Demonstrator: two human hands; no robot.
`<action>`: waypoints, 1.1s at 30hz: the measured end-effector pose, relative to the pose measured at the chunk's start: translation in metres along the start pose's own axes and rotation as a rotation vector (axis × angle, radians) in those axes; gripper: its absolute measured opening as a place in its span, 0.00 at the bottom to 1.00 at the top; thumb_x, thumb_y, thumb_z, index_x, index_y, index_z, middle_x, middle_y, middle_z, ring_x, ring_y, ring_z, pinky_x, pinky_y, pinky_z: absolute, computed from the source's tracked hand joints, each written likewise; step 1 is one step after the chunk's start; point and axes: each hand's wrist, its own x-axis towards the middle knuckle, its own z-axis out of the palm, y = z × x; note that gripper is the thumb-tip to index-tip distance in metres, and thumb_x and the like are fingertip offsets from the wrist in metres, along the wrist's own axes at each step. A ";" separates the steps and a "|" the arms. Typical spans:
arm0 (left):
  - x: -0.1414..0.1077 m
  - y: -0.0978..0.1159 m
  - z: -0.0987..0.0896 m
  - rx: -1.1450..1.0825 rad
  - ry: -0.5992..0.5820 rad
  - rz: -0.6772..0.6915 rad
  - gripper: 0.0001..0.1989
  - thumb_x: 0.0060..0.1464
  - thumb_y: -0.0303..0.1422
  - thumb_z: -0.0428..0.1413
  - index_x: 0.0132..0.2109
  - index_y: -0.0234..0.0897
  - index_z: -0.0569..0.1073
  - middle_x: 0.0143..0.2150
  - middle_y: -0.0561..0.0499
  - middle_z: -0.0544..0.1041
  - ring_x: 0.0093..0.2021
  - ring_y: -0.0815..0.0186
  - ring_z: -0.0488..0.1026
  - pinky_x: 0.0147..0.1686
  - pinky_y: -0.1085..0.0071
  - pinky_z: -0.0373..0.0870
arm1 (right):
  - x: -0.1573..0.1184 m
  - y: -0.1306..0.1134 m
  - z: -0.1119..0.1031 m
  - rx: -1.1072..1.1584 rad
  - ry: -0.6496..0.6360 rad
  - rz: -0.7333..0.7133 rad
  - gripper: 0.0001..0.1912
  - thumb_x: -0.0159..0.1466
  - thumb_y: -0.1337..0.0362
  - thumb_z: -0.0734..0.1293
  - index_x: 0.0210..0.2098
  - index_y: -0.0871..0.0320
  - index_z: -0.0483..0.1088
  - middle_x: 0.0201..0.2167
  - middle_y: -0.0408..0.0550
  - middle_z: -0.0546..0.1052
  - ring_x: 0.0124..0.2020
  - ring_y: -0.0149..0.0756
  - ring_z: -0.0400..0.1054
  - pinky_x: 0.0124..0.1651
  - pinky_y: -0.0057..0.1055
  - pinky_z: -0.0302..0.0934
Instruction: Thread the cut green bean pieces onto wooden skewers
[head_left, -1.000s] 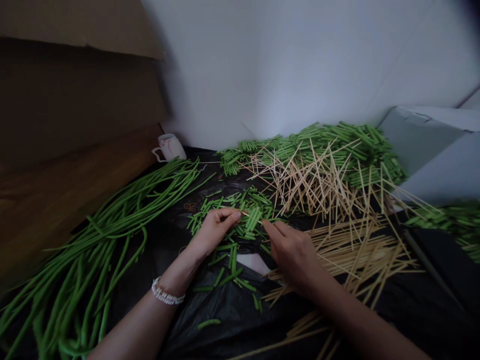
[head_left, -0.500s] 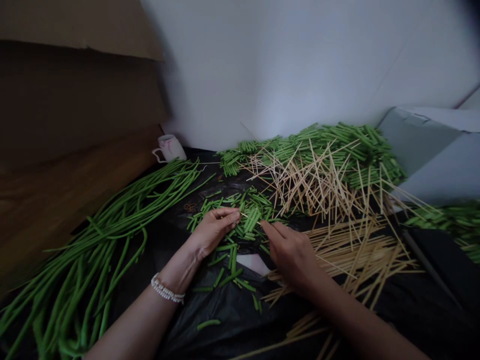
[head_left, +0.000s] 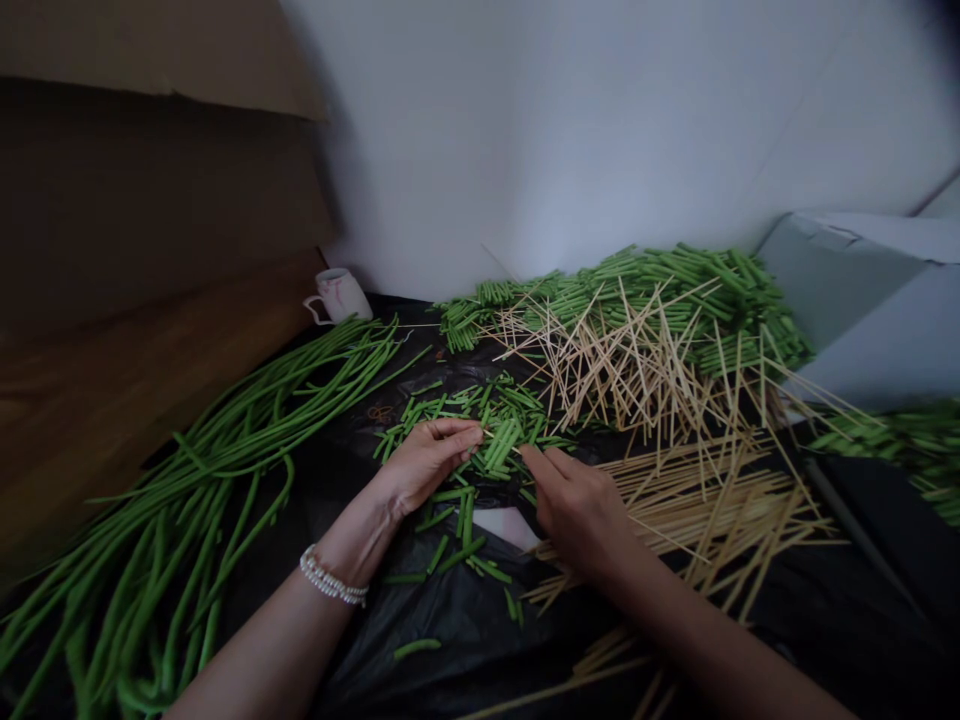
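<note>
Between my hands, several short cut pieces of long green bean (head_left: 501,450) sit side by side on a thin bamboo skewer. My left hand (head_left: 429,460) is closed, its thumb and fingers pinching the skewer's left end. On the other side, my right hand (head_left: 581,505) is closed round the skewer's right part, most of which its fingers hide. Below and behind the hands, loose cut bean pieces (head_left: 466,525) lie scattered on black plastic sheeting (head_left: 465,665). A white beaded bracelet circles my left wrist.
Whole long beans (head_left: 187,530) spread along the left. A white mug (head_left: 345,297) stands behind them. Bean-loaded skewers (head_left: 622,310) are heaped against the wall, sticks pointing toward me. Bare skewers (head_left: 697,495) lie right of my right hand. A pale box (head_left: 862,290) stands at the right.
Both hands have shifted very slightly, still holding the skewer with its bean pieces. Nothing else has visibly moved.
</note>
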 end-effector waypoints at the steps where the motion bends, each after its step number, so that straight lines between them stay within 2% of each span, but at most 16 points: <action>1: 0.000 0.000 0.000 0.001 0.001 -0.002 0.16 0.29 0.31 0.73 0.31 0.32 0.81 0.28 0.50 0.80 0.29 0.73 0.73 0.33 0.78 0.69 | 0.000 0.000 0.001 0.034 -0.019 0.032 0.16 0.63 0.75 0.57 0.45 0.61 0.72 0.28 0.46 0.74 0.27 0.32 0.67 0.30 0.27 0.56; 3: 0.000 -0.001 0.001 0.010 0.002 -0.008 0.16 0.29 0.31 0.73 0.30 0.32 0.81 0.28 0.51 0.79 0.29 0.74 0.72 0.33 0.78 0.68 | 0.000 -0.001 0.003 0.071 -0.038 0.065 0.15 0.64 0.74 0.57 0.43 0.60 0.72 0.28 0.45 0.74 0.28 0.32 0.67 0.31 0.26 0.56; 8: -0.002 -0.008 0.005 0.083 -0.007 0.007 0.14 0.30 0.32 0.72 0.27 0.33 0.80 0.30 0.51 0.79 0.28 0.75 0.70 0.31 0.78 0.66 | 0.000 -0.003 0.004 0.019 0.015 0.004 0.17 0.62 0.76 0.57 0.46 0.63 0.72 0.28 0.46 0.74 0.27 0.33 0.66 0.31 0.27 0.56; 12: -0.003 -0.003 0.003 0.219 -0.028 0.118 0.14 0.35 0.36 0.70 0.31 0.36 0.81 0.34 0.50 0.80 0.30 0.72 0.71 0.35 0.74 0.67 | 0.002 -0.001 0.002 0.038 0.014 0.017 0.17 0.63 0.75 0.56 0.46 0.61 0.72 0.28 0.46 0.74 0.28 0.32 0.67 0.32 0.27 0.57; 14: 0.000 0.005 -0.006 0.388 0.042 0.245 0.15 0.41 0.39 0.68 0.36 0.36 0.81 0.37 0.48 0.81 0.34 0.67 0.73 0.39 0.71 0.67 | 0.002 0.001 0.001 0.027 0.032 0.015 0.18 0.63 0.75 0.56 0.48 0.62 0.72 0.29 0.46 0.75 0.28 0.32 0.68 0.31 0.27 0.57; 17: 0.011 0.014 -0.028 0.685 0.277 0.493 0.15 0.46 0.42 0.64 0.37 0.35 0.81 0.38 0.46 0.81 0.39 0.61 0.75 0.44 0.68 0.66 | 0.002 0.005 0.001 0.011 0.048 0.025 0.18 0.63 0.75 0.57 0.48 0.63 0.72 0.30 0.47 0.75 0.28 0.33 0.68 0.31 0.28 0.57; 19: 0.021 0.016 -0.043 0.879 0.371 0.564 0.15 0.49 0.42 0.61 0.37 0.34 0.80 0.37 0.45 0.81 0.39 0.59 0.75 0.43 0.66 0.66 | 0.002 0.006 0.001 -0.006 0.045 0.037 0.18 0.63 0.75 0.57 0.47 0.62 0.73 0.29 0.46 0.75 0.28 0.33 0.68 0.30 0.28 0.57; 22: 0.034 0.011 -0.057 1.145 0.430 0.613 0.13 0.54 0.40 0.57 0.38 0.35 0.80 0.38 0.45 0.80 0.38 0.59 0.74 0.42 0.65 0.66 | 0.002 0.006 0.001 -0.028 0.030 0.037 0.18 0.62 0.75 0.57 0.47 0.61 0.73 0.28 0.45 0.75 0.27 0.32 0.68 0.29 0.29 0.56; 27: 0.041 0.004 -0.058 1.501 0.441 0.677 0.12 0.56 0.38 0.54 0.39 0.37 0.80 0.38 0.43 0.78 0.41 0.55 0.71 0.45 0.61 0.64 | 0.002 0.005 0.003 -0.044 0.039 0.006 0.19 0.62 0.76 0.57 0.47 0.62 0.72 0.29 0.46 0.75 0.26 0.32 0.67 0.29 0.28 0.55; 33: 0.039 0.006 -0.059 1.547 0.428 0.633 0.06 0.52 0.33 0.57 0.35 0.38 0.78 0.37 0.44 0.77 0.41 0.55 0.70 0.44 0.62 0.64 | 0.002 0.006 0.004 -0.054 0.035 0.003 0.18 0.62 0.75 0.57 0.46 0.61 0.73 0.28 0.45 0.74 0.26 0.32 0.67 0.29 0.29 0.54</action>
